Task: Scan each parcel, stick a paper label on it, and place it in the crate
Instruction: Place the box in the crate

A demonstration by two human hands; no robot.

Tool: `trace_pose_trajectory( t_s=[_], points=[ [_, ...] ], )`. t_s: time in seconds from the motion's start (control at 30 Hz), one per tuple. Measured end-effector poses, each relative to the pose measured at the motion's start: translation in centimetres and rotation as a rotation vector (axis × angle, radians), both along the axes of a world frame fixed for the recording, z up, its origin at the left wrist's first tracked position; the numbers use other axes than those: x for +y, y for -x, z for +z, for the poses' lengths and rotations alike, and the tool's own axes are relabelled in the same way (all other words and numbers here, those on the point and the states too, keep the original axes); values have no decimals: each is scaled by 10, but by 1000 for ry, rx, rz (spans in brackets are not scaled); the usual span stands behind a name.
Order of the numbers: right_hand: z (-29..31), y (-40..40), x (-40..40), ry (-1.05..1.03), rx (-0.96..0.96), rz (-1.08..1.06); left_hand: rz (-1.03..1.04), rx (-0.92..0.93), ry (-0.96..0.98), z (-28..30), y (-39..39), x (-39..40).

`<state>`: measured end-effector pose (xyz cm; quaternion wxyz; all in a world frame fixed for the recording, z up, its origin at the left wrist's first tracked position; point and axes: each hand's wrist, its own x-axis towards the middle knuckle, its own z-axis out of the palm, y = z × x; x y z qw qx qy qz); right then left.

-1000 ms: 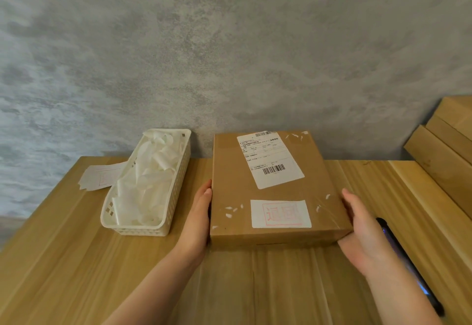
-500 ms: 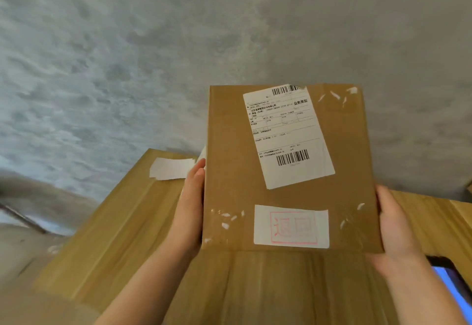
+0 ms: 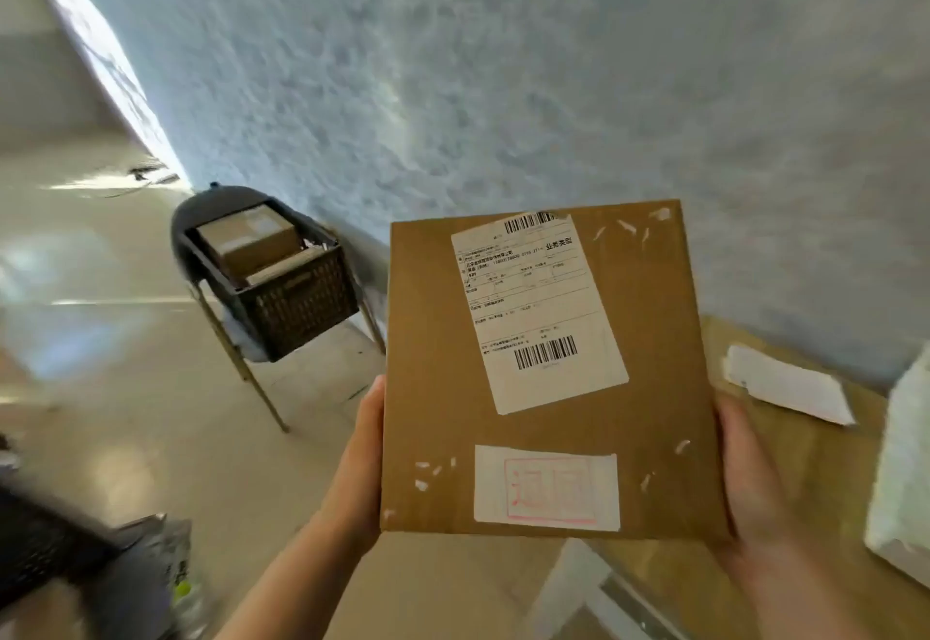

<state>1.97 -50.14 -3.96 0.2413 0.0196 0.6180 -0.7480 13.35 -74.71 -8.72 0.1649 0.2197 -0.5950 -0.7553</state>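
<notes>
While up in the air: box (image 3: 548, 372), flat side up, between both hands, off the table (image 3: 785, 478).
Label: white slip with red stamp (image 3: 547, 491) stuck near the low edge, so likely done.
Left hand (image 3: 365, 463): grasping the left edge.
Right hand (image 3: 750, 483): grasping the right edge.
Crate (image 3: 287, 287): well apart, on a stand, boxes inside.
Left to do: put box in crate.
</notes>
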Motion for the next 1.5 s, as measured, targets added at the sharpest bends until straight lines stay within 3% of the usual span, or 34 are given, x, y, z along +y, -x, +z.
trace_pose_trajectory(
  t_s=[0.2, 0.4, 0.87, 1.07, 1.27, 1.5],
  points=[
    [-39, 1, -149, -43, -120, 186, 248, -123, -56, -34, -51, -118],
    [-74, 34, -268, -72, -186, 298, 351, -232, -112, -73, -51, -209],
    [-125, 225, -541, -239, -145, 515, 483, -311, -171, -106, 102, -438],
    [-152, 290, -653, -252, -109, 498, 540, -377, -225, -126, 150, -528],
    [-176, 346, -772, -274, -108, 572, 540, -409, -159, -149, 203, -640],
    [-212, 402, -890, -381, -131, 563, 580, -595, -191, -191, 250, -758]
  ],
)
